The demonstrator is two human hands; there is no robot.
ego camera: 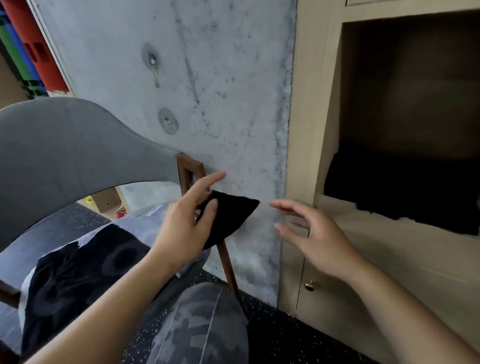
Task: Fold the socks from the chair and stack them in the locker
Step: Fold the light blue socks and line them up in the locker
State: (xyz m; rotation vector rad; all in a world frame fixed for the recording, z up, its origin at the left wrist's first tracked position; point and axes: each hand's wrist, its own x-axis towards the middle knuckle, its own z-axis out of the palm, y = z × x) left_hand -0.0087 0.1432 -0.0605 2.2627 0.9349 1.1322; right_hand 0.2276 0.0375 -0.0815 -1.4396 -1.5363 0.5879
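Note:
My left hand (pixel 185 223) holds a folded black sock (pixel 229 218) in the air beside the chair's right edge, thumb on top and fingers under it. To the right, my right hand (pixel 311 231) hovers with fingers spread and holds nothing, a short gap from the sock's tip. The grey upholstered chair (pixel 59 152) stands at the left. On its seat lies a pile of dark patterned fabric (pixel 71 274). The open beige locker (pixel 326 93) is at the right, with a stack of black folded items (pixel 406 192) on its shelf.
A grey concrete wall (pixel 200 86) fills the middle between chair and locker. Below the open compartment is a closed cabinet door with a small brass knob (pixel 309 286). My knee in camouflage trousers (pixel 196 331) sits at the bottom centre above dark speckled floor.

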